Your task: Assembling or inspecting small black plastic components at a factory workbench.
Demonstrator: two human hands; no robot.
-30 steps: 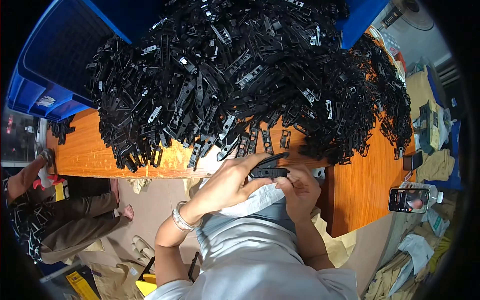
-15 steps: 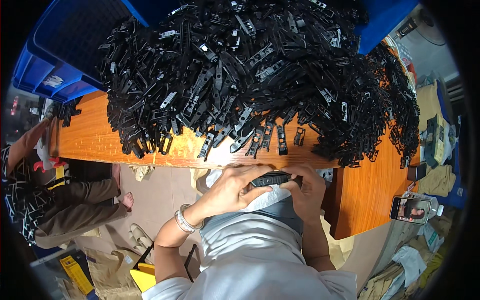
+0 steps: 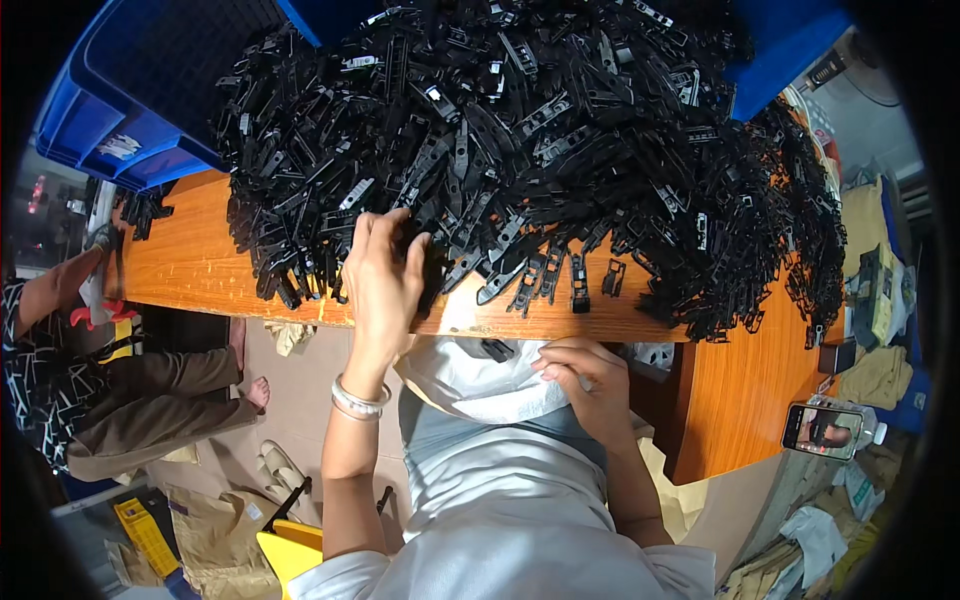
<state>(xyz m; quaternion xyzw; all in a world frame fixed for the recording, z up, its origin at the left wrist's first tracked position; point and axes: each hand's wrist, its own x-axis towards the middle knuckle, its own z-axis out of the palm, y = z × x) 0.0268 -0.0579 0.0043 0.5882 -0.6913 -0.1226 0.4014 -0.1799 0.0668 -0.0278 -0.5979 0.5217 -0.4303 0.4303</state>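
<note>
A large heap of black plastic clip-like parts (image 3: 520, 150) covers most of the table. At its near edge, my left hand (image 3: 383, 280) reaches over the parts with thumb and fingers apart; its fingertips touch or nearly touch them. My right hand (image 3: 592, 388) hovers over my lap with fingers curled and the thumb close to them, and nothing shows in its grasp. A white bag (image 3: 480, 385) lies open across my lap, below the table edge. Inside its far side is a black part (image 3: 488, 349), beneath the table edge.
The wooden table (image 3: 200, 265) has a side extension at right. Blue crates (image 3: 125, 150) stand at the far left, with another blue panel (image 3: 785, 50) at far right. A phone (image 3: 822, 429) leans beside the table on the right. Another person's legs (image 3: 160, 400) show at left, near a yellow stool (image 3: 290, 550).
My left hand has moved from my lap up to the heap's edge. The black part both hands held is out of them; a black part now shows in the bag. My right hand stays over my lap.
</note>
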